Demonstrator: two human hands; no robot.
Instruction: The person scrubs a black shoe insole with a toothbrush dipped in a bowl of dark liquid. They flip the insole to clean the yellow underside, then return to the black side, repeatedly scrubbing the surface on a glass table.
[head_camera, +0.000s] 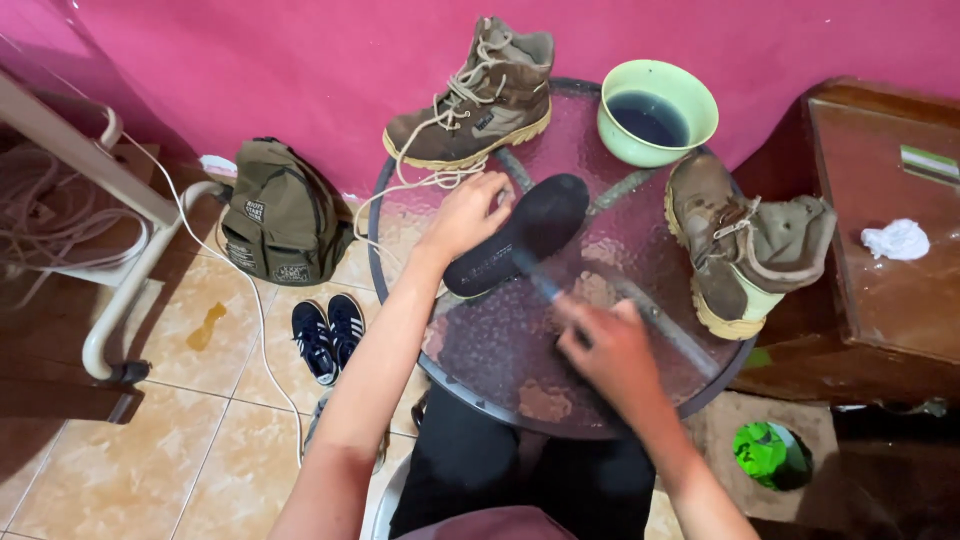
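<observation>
a black insole (520, 232) is lying flat near the middle of the round glass surface (500, 370), its toe end pointing toward the far rim. the left hand (466, 212) is pressing on its left edge, fingers (492, 190) spread and curled down over it to pin it in place rather than closing around it. the right hand (610, 350) is clenching the handle of a small brush (540, 282), which is blurred and reaching across toward the near end of the insole, touching it or just above it; i cannot tell which. judging from this, the scrubbing of the insole is under way and not finished, though how clean it is cannot be told. one tan boot (478, 98) with loose laces is standing at the far side of the surface, another tan boot (745, 245) is lying at the right edge with its collar flopping open, and both are looking dirty and untouched. a green bowl (657, 110) holding dark water is sitting between them. on the tiled floor (200, 420) to the left are an olive backpack (282, 215) and a pair of dark sneakers (328, 335).
</observation>
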